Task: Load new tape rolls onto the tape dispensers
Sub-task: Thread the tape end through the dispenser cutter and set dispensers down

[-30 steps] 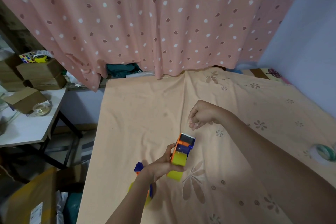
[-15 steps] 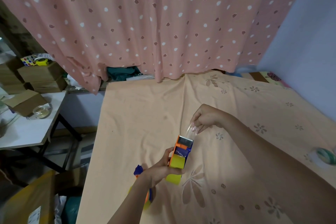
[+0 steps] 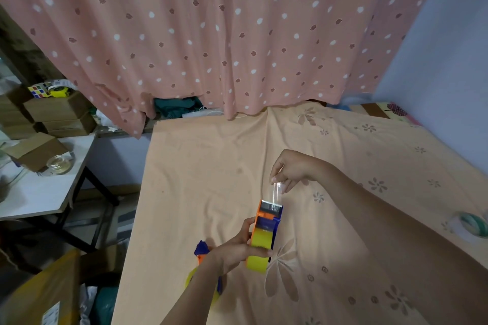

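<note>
Dispenser (image 3: 265, 232): over the cloth-covered table (image 3: 200, 166), long axis pointing away from the person, cutter end far.
Tape strip (image 3: 276, 191): stretched from cutter end to the right hand.
Left hand (image 3: 239, 250): grips the yellow roll end, nearer.
Right hand (image 3: 291, 170): just beyond the cutter, pinching the strip's end.

Two bare forearms, no sleeves in view, left hand (image 3: 235, 250) and right hand (image 3: 293, 170) without gloves, no rings, watch or bands visible on wrists or fingers (image 3: 274, 179), short plain nails
</note>
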### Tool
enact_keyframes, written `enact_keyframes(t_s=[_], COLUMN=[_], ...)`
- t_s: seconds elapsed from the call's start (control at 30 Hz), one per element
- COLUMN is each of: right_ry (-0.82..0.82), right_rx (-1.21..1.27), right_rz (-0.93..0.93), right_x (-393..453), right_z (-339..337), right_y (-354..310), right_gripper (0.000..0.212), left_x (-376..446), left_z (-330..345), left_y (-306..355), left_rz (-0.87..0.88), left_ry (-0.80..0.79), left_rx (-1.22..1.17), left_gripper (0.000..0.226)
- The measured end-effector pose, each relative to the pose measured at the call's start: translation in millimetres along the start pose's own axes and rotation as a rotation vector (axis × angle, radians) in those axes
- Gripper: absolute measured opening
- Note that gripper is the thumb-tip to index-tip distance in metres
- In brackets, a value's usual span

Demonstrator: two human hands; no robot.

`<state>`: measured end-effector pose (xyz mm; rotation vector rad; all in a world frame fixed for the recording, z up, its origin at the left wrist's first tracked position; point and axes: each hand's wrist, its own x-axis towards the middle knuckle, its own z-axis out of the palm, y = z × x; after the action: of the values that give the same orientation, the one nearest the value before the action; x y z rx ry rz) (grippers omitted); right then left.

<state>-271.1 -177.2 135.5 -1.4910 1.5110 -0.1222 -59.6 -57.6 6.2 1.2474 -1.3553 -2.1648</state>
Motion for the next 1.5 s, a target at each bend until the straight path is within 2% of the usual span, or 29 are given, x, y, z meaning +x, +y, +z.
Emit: enact_keyframes(t_s=[0.13, 0.23, 0.5, 0.63, 0.73, 0.87, 1.03, 1.1, 1.27, 1.5], right_ry=[0.005, 0.034, -0.002, -0.009, -0.099, -0.195, -0.202, -0.197, 0.002, 0.583], right_rx=[0.079, 0.159, 0.324, 0.462, 0.589, 0.709, 0.816, 0.805, 0.723, 0.477], right_rz=[0.023, 0.028, 0.028, 0.021, -0.012, -0.072, -0.156, -0.206, -0.326, -0.405], right_x=[4.0, 8.4, -0.4, -6.1, -10.0, -13.6, -16.8, -19.3, -20.7, -20.2], right_z=[-2.1, -0.3, 0.4, 3.9, 5.7, 8.8, 18.8, 22.8, 40.4, 79.8], right_y=[10.7, 16.9, 24.1, 28.5, 34.9, 42.1, 45.7, 45.8, 43.3, 39.4], right_gripper=[0.01, 0.009, 0.022, 0.017, 0.014, 0.024, 0.043, 0.044, 0.031, 0.014], left_x=[-5.9, -9.8, -11.3, -10.3, -11.6, -14.8, -19.1, -19.1, -16.5, -14.0], left_z=[0.1, -0.3, -18.6, -27.2, -33.4, -37.1, -29.9, -27.8, -26.0, -18.9], left_y=[1.1, 4.1, -3.4, -8.9, -13.0, -13.0, -5.6, -3.0, -4.2, 3.9], left_rz=[0.001, 0.005, -0.026, -0.048, -0.031, -0.029, -0.014, 0.002, 0.036, 0.074], left_ry=[-0.016, 0.03, -0.042, -0.035, -0.034, -0.056, -0.099, -0.123, -0.29, -0.349], left_rx=[-0.126, -0.239, -0.356, -0.471, -0.562, -0.631, -0.782, -0.834, -0.969, -1.03], left_gripper=[0.071, 0.056, 0.064, 0.063, 0.067, 0.071, 0.079, 0.079, 0.072, 0.077])
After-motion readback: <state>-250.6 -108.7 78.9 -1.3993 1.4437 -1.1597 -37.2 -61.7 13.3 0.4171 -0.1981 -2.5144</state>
